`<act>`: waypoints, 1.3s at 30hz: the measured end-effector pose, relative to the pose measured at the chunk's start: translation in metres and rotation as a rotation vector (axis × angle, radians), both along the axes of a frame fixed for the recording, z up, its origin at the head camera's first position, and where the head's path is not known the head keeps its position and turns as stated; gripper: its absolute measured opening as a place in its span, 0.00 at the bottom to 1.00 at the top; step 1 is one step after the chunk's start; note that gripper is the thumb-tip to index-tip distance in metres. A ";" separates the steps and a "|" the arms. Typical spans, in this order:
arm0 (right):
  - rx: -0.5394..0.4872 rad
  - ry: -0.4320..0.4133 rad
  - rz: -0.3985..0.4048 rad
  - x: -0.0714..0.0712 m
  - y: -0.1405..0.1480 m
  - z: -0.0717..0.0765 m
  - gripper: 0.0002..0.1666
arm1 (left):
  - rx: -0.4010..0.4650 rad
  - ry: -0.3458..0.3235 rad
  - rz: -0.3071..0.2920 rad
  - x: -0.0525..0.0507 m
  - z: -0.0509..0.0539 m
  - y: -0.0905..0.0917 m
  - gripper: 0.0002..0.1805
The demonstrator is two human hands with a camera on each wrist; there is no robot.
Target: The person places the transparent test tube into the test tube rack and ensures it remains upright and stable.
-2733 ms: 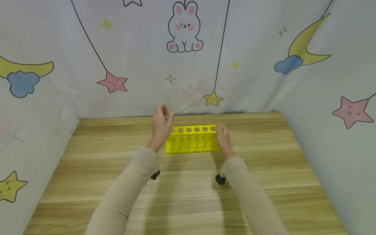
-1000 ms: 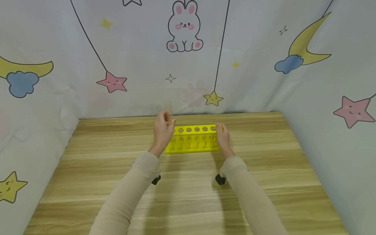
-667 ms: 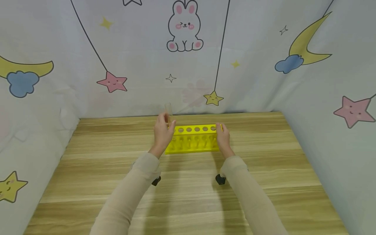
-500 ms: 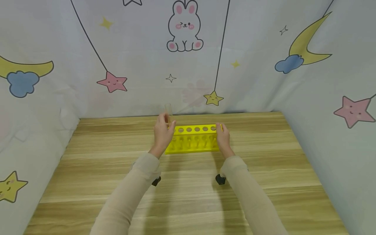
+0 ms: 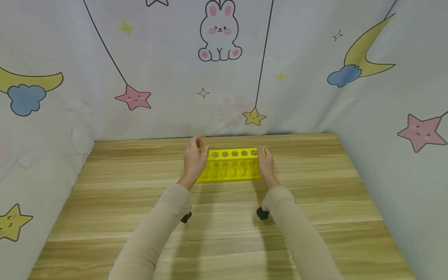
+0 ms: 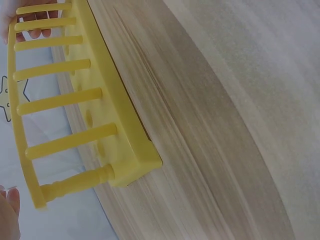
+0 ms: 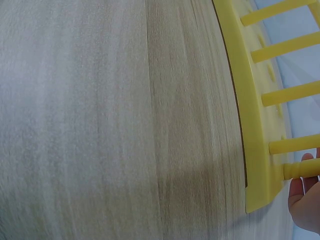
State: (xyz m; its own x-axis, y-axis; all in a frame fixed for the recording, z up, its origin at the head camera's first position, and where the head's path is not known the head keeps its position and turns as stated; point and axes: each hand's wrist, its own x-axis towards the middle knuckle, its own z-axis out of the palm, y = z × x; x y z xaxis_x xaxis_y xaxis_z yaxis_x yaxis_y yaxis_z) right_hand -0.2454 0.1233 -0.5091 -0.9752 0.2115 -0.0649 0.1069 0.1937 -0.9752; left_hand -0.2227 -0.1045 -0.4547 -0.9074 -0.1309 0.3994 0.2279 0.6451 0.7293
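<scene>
A yellow test tube rack (image 5: 229, 158) with a row of round holes and several upright pegs stands on the table. At its left end my left hand (image 5: 194, 160) pinches a clear test tube (image 5: 200, 131), whose upper part sticks up above the fingers. The tube leans slightly, and the hand covers its lower part and the leftmost hole. My right hand (image 5: 266, 163) grips the rack's right end, thumb on top. In the right wrist view its fingers (image 7: 296, 190) curl round the end post. Only a bit of the left hand (image 6: 9, 215) shows in the left wrist view.
The wood-grain table (image 5: 224, 229) runs out in front of the rack and to both sides. Close behind the rack hangs a white cloth (image 5: 168, 70) printed with stars, moons and a rabbit, which also encloses the left and right sides.
The left hand has come down a little with the test tube, whose top now sits lower over the rack's left end. The right hand and the rack have stayed in place.
</scene>
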 end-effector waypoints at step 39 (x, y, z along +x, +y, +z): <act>-0.035 -0.016 0.003 0.002 0.000 0.006 0.19 | -0.012 -0.008 0.000 0.002 -0.007 0.001 0.14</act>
